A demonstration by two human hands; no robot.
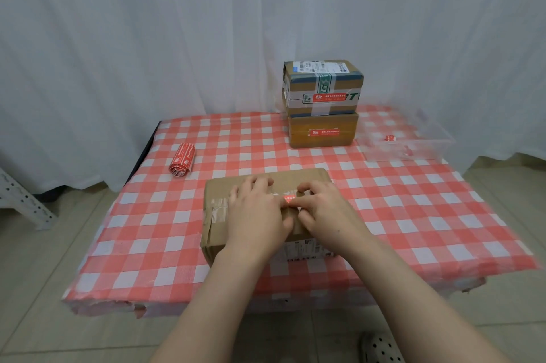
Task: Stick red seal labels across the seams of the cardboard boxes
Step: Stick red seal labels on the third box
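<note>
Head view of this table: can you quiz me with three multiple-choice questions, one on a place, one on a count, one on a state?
1. Where does the roll of red labels lie?
A. on the tablecloth, left of the near box
B. inside a drawer
C. on a chair

2. How many cardboard boxes are in sight?
A. two
B. three
C. five

3. The upper box and lower box of the stack:
A. both lie open
B. both are bare
C. each bears a red label

Answers: 1 A, it lies on the checked cloth beside that box. 2 B, two stacked, one in front. 3 C, a red strip shows on each.
</note>
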